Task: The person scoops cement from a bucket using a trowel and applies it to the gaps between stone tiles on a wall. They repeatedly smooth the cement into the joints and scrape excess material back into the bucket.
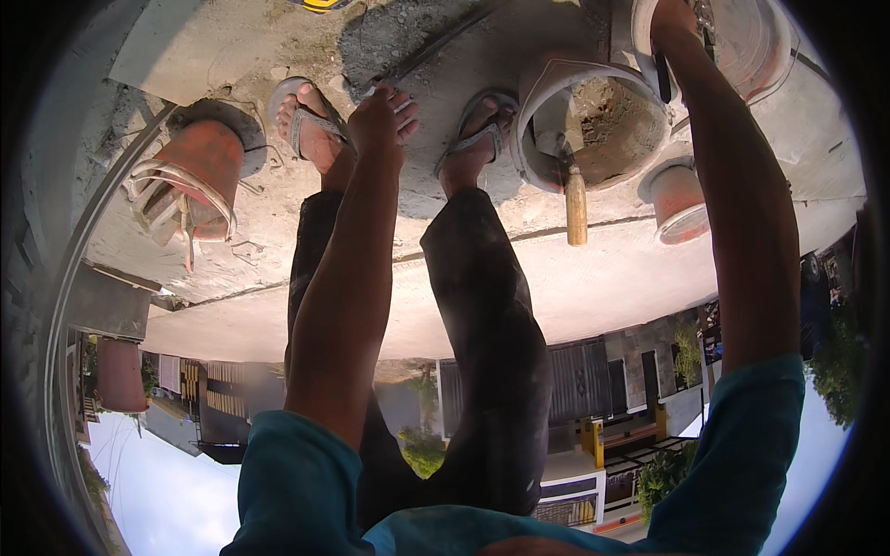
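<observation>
Left grip (382, 119): curled, contents unclear
Right grip (675, 20): top edge, can't tell
Mortar bucket (522, 139): beside right foot (478, 128), trowel (577, 208) inside
Slab joint (612, 222): behind heels
Concrete (556, 287): outdoors, wide pale run beyond joint

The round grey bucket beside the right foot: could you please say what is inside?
A brownish, grainy mix and part of a wooden-handled trowel; anything beneath the mix is covered.

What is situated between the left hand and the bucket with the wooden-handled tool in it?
In the head view, the sandalled right foot stands between the left hand and the bucket.
</observation>
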Action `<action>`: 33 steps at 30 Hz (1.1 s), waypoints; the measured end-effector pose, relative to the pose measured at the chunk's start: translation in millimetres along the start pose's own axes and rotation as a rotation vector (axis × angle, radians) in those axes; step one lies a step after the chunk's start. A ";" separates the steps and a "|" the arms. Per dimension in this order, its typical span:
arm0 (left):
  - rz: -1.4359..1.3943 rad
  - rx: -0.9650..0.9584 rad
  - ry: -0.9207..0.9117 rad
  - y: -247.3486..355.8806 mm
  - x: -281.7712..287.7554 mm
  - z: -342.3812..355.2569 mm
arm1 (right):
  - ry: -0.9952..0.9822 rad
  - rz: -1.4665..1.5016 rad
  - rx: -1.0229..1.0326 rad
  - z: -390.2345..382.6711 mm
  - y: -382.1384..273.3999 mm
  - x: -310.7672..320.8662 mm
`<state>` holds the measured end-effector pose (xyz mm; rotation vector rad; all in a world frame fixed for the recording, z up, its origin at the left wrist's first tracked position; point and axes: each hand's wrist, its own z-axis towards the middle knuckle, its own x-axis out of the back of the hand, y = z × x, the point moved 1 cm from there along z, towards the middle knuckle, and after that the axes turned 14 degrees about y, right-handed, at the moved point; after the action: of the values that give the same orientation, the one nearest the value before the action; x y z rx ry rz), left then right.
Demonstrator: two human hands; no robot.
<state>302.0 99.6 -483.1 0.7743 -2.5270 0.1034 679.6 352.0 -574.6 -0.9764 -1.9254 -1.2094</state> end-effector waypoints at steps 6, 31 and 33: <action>-0.098 0.262 -0.035 -4.9 -26.7 19.6 | -0.002 0.017 0.023 -1.8 9.1 -1.9; -0.364 -0.255 -0.544 10.2 188.8 -364.3 | -0.089 2.037 -0.827 -319.4 19.8 455.5; -0.448 -0.394 -0.707 10.2 219.8 -426.1 | -0.312 1.998 -0.928 -353.3 15.1 519.9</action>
<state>323.4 86.0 -4.2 1.3497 -2.7561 -0.9381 477.0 158.1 -11.9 -2.5079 0.2843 -0.4512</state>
